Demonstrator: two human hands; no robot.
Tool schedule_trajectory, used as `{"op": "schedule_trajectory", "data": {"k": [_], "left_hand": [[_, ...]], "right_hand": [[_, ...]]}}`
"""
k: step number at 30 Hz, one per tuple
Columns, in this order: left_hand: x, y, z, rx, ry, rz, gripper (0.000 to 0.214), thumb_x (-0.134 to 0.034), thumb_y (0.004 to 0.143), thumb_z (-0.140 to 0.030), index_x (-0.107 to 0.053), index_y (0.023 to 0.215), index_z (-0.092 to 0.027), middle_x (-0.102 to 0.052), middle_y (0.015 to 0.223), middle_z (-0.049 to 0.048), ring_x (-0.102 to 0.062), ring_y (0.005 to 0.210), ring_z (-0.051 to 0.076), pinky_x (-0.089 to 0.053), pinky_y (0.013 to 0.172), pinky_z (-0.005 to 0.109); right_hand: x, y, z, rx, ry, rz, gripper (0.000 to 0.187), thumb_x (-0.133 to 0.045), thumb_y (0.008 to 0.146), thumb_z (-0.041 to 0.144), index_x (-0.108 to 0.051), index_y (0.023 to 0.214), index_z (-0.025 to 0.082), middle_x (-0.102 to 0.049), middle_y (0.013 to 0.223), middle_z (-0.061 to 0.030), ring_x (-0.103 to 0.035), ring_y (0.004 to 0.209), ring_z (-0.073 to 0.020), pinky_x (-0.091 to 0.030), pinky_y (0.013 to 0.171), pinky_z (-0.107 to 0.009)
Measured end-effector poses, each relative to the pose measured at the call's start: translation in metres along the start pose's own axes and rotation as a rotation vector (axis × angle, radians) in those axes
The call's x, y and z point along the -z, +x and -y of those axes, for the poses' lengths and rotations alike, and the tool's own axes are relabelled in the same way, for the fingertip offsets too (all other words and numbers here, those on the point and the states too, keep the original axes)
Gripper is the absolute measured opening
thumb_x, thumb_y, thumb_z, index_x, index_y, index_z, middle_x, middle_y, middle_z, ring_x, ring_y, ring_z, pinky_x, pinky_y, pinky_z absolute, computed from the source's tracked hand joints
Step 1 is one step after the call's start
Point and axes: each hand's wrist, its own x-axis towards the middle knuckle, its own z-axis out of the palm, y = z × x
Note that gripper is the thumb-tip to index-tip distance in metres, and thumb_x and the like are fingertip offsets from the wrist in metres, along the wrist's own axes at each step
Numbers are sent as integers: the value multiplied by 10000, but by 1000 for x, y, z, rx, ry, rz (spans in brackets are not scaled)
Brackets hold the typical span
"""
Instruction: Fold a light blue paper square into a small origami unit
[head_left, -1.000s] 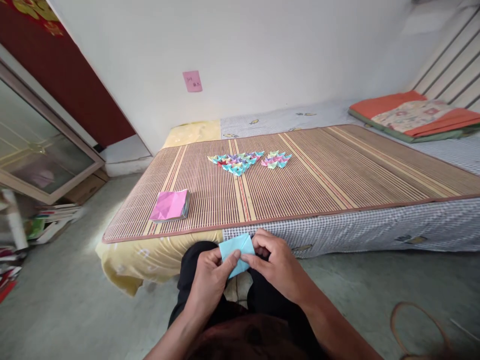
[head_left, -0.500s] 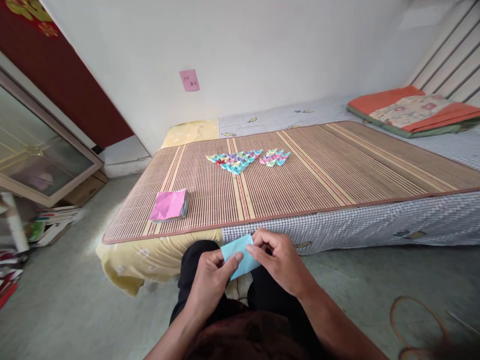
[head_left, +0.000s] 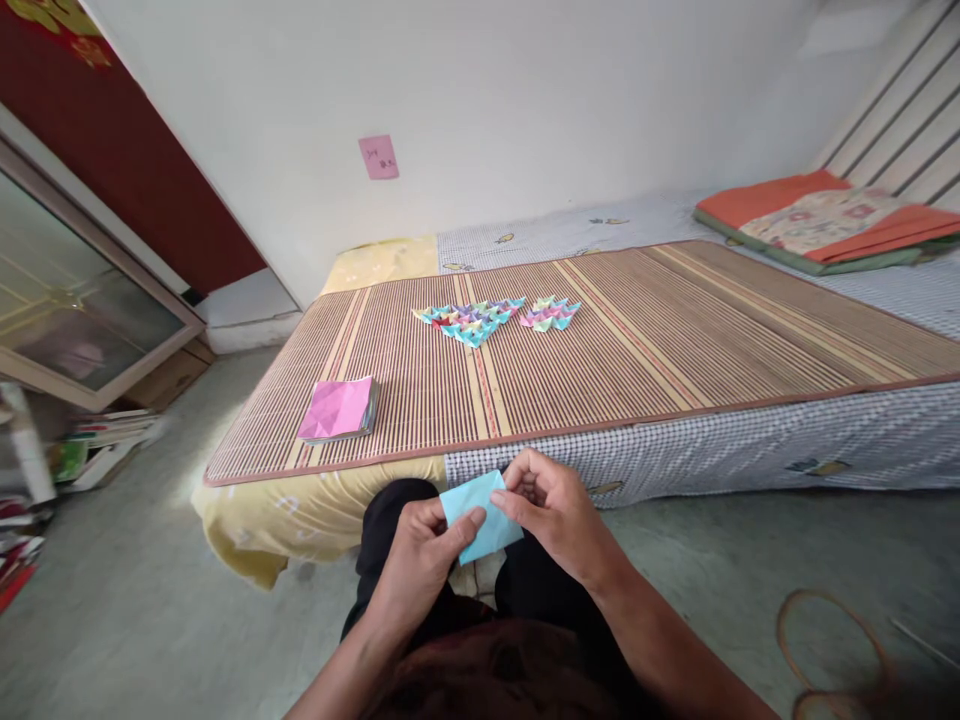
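In the head view, the piece of blue paper [head_left: 491,530] is up in the person's two hands, over the lap and just short of the near edge of the mat [head_left: 600,370], left of that edge's middle. It lies to the right of the left hand [head_left: 421,545] and to the left of the right hand [head_left: 553,510], so neither is nearer: both touch it. The left hand grips its left side, thumb flat on the face, the fingers mostly hidden behind. The right hand pinches its upper right corner between thumb and fingers. The paper looks about square, with no clear long axis; its upper edge climbs toward the right hand. On the mat, the pink-topped stack of paper [head_left: 337,410] sits near the near left corner, on the left hand's side, while the larger group [head_left: 471,322] and smaller group [head_left: 551,314] of folded paper lie toward the far edge, straight beyond the hands.
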Motion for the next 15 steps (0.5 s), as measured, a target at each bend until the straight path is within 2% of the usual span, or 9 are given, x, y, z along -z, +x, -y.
{"op": "schedule_trajectory", "data": {"k": [3, 5, 7, 10, 15], "left_hand": [[-1, 1, 2, 1, -41, -4, 401, -803, 818, -487, -727, 656, -128, -561, 625, 9, -394, 593, 118, -342, 584, 259], [-1, 1, 3, 14, -62, 3, 387, -807, 813, -484, -741, 669, -131, -591, 629, 16, -427, 588, 124, -364, 592, 263], [-2, 2, 4, 23, -85, 17, 382, -806, 813, -485, -747, 674, -133, -608, 632, 21, -458, 593, 132, -382, 605, 268], [-4, 2, 4, 33, -122, 44, 379, -803, 812, -491, -755, 696, -132, -629, 652, 28, -487, 607, 138, -400, 626, 271], [-5, 4, 8, 42, -96, 38, 401, -802, 809, -515, -751, 723, -127, -643, 680, 32, -500, 619, 138, -407, 634, 266]], "right_hand": [[-1, 1, -2, -80, 133, 7, 316, -812, 798, 387, -609, 962, 210, -626, 731, 35, -578, 633, -133, -459, 590, -250], [-1, 1, -2, -115, 169, 46, 363, -817, 798, 416, -641, 1033, 201, -664, 769, 16, -609, 662, -142, -482, 619, -262], [-2, 2, -2, -115, 164, 76, 320, -813, 804, 444, -659, 924, 190, -632, 725, 22, -576, 641, -131, -463, 605, -252], [-3, 1, -2, -83, 110, 70, 341, -806, 813, 456, -597, 752, 194, -500, 620, 59, -450, 562, -102, -382, 536, -232], [-7, -1, -2, -31, -30, 6, 338, -739, 863, 444, -557, 717, 200, -439, 608, 59, -389, 550, -104, -325, 504, -239]]}}
